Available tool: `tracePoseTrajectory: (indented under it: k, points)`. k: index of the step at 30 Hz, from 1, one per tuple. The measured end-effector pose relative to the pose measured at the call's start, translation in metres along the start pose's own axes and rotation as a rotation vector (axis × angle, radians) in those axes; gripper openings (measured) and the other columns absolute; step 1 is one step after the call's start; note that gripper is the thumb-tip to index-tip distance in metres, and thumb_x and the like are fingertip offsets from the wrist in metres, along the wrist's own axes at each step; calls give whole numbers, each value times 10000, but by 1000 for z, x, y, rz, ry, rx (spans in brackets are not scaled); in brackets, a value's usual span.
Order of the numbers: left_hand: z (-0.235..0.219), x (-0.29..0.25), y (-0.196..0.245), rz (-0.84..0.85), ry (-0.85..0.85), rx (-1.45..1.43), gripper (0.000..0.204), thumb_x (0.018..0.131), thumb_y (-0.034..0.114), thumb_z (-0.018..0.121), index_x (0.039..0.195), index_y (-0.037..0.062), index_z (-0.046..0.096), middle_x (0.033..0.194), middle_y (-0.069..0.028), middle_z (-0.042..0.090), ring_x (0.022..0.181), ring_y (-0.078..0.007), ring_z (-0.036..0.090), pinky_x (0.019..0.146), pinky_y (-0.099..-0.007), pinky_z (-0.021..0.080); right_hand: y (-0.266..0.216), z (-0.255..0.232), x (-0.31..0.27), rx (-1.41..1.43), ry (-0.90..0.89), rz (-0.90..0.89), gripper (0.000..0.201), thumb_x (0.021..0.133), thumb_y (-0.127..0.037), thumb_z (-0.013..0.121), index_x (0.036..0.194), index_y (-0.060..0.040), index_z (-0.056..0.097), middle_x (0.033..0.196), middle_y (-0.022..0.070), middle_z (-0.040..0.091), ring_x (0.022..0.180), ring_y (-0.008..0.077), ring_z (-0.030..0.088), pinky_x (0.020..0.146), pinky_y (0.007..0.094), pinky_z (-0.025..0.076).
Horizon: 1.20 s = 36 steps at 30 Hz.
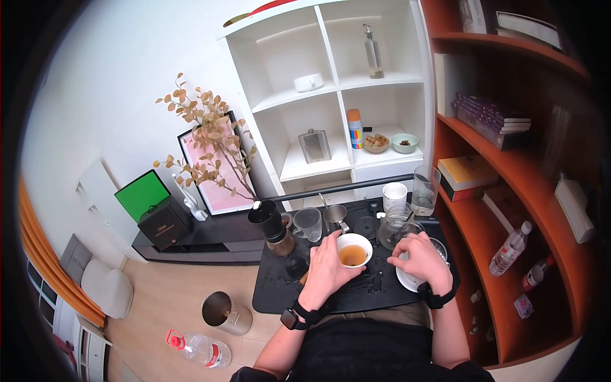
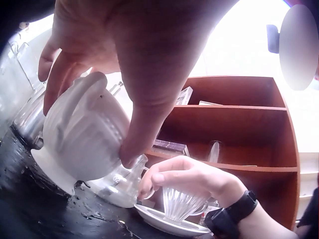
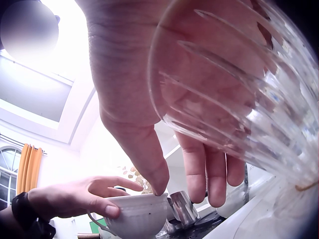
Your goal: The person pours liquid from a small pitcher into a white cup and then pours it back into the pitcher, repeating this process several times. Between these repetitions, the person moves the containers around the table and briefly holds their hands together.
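Note:
A white cup [image 1: 358,240] with amber-brown liquid inside is held by my left hand [image 1: 326,266] over the black tray. In the left wrist view, thumb and fingers span opposite sides of the cup [image 2: 82,134]. My right hand [image 1: 421,260] is to the right of it, fingers loosely bent and holding nothing. Beneath and beside that hand, a ribbed clear glass dripper [image 2: 180,203] stands on a white saucer [image 2: 172,226]. This dripper [image 3: 224,94] fills much of the right wrist view, in front of the palm.
On the wet black tray [image 1: 344,296] stand a glass server [image 1: 389,234], clear mug [image 1: 308,223], metal pitcher [image 1: 335,215], coffee grinder [image 1: 270,224], white cup [image 1: 394,191] and tall glass [image 1: 424,194]. A metal bin [image 1: 232,317] and plastic bottle [image 1: 207,350] are on the floor. Wooden shelves [image 1: 509,172] rise at right.

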State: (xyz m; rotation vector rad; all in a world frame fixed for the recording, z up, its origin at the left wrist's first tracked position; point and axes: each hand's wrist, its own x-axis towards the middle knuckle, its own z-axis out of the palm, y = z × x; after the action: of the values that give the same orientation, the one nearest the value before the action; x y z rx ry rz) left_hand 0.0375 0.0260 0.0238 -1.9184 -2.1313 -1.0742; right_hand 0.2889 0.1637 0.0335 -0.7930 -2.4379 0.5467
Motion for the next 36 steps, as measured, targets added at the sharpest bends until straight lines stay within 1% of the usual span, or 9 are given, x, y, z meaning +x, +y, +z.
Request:
tracePoseTrajectory:
  k: [4,6,7,10,13,17,26,30,36]
  points:
    - [-13,-1,7,-49,34,-51,1135,747,352,1083,1635,-47,498,1470,-270,695,1326,-432,725,1155,-522,533,5,4,-1,0,23,-19,233,918,-302,925,901,-79,857,958,94,791,1066,286,727,1055,434,463]
    - [-26,-3,9,-71,112,-174,1099,758,320,1091,1631,-8,510,1496,-276,710,1361,-442,740,1154,-519,597,7,6,-1,-2,20,-10,237,919,-306,923,902,-79,858,953,94,791,1065,286,726,1061,430,465]
    - [-36,-3,13,-75,130,-190,1089,760,276,1091,1635,0,504,1463,-261,718,1346,-409,756,1142,-484,613,8,6,-1,-5,20,-1,241,920,-310,922,902,-78,859,949,93,792,1064,286,725,1066,426,466]
    - [-59,-4,4,-130,153,-247,1086,768,237,1083,1651,9,493,1430,-209,707,1330,-320,738,1160,-433,588,7,5,-1,-5,26,-13,256,914,-320,928,912,-71,871,979,112,815,1068,295,725,1073,411,489]
    - [-78,-7,-11,-115,235,-271,1109,753,235,1091,1659,3,494,1489,-245,704,1359,-364,737,1162,-459,595,8,5,-1,6,18,-24,275,917,-333,931,905,-66,866,954,104,811,1063,290,722,1069,404,491]
    - [-101,-12,-25,-160,269,-205,1113,765,190,1081,1680,18,471,1523,-241,693,1381,-358,726,1182,-460,579,10,7,-1,20,19,0,290,925,-346,927,892,-65,860,933,92,817,1059,276,730,1078,392,489]
    - [-96,-33,-58,-186,193,-29,1140,763,161,1053,1712,9,441,1616,-289,636,1462,-439,680,1227,-499,549,8,4,-1,23,-7,-8,245,925,-322,913,887,-84,868,885,44,810,1027,234,728,1080,380,470]
    - [-87,-36,-57,-189,183,5,1117,767,150,1040,1702,-8,451,1618,-284,628,1469,-439,669,1233,-495,544,11,8,-2,18,10,-14,255,924,-327,914,887,-79,870,881,46,810,1034,235,719,1079,380,470]
    - [-80,-34,-60,-90,195,153,1106,745,106,1015,1692,-32,460,1560,-267,629,1433,-452,662,1228,-493,546,9,5,-1,20,-15,-4,262,924,-330,915,883,-74,869,898,50,812,1046,246,716,1089,384,474]
